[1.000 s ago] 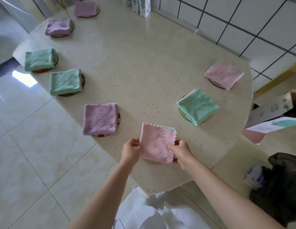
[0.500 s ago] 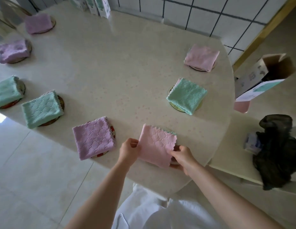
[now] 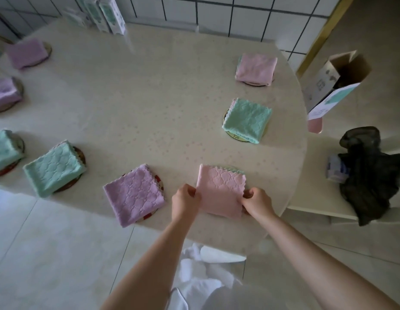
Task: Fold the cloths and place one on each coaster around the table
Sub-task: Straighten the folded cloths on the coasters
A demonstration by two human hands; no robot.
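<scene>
The left hand (image 3: 186, 199) pinches the left side of a folded pink cloth (image 3: 220, 190). The right hand (image 3: 257, 201) pinches its right side. The cloth lies flat near the front edge of the bench (image 3: 149, 97), and whatever is under it is hidden. Just to the left, a purple cloth (image 3: 133, 194) sits on a coaster (image 3: 159, 186) that peeks out at the side. Farther left is a green cloth (image 3: 53, 167) on another coaster. Behind the hands, to the right, a second green cloth (image 3: 248, 119) sits on a yellow coaster, and a second pink cloth (image 3: 256, 68) lies beyond it. More cloths sit along the far left edge. An open box (image 3: 335, 81) and a dark bag (image 3: 369, 171) are off to the right.
</scene>
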